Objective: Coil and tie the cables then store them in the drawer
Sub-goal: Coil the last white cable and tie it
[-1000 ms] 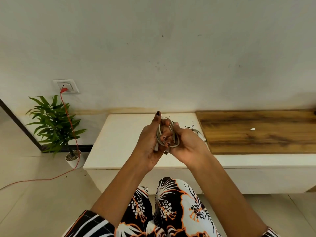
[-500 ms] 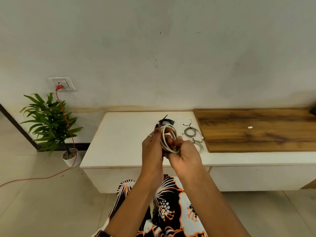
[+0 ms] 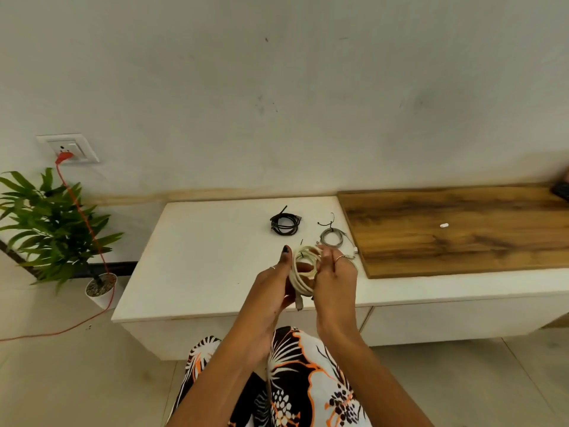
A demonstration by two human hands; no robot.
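A coiled white cable (image 3: 303, 274) is held upright between both hands above the front of the white cabinet top (image 3: 203, 257). My left hand (image 3: 274, 291) grips its left side, one finger raised. My right hand (image 3: 334, 277) pinches its right side near the top, where a thin dark tie crosses the loops. The cable's plug hangs below the coil. On the cabinet behind lie a coiled black cable (image 3: 284, 223) and a coiled grey cable (image 3: 331, 237) with a black tie. Closed drawer fronts (image 3: 431, 322) run along the cabinet below the top.
A wooden panel (image 3: 455, 229) covers the cabinet's right part, with a small white piece (image 3: 444, 225) on it. A potted plant (image 3: 58, 229) stands on the floor at left, beside a wall socket (image 3: 69, 148) with an orange cord (image 3: 89, 229) trailing down.
The view has shifted, so the black and grey coils behind my hands now show fully. Both hands kept hold of the white coil and sank slightly toward the cabinet's front edge.
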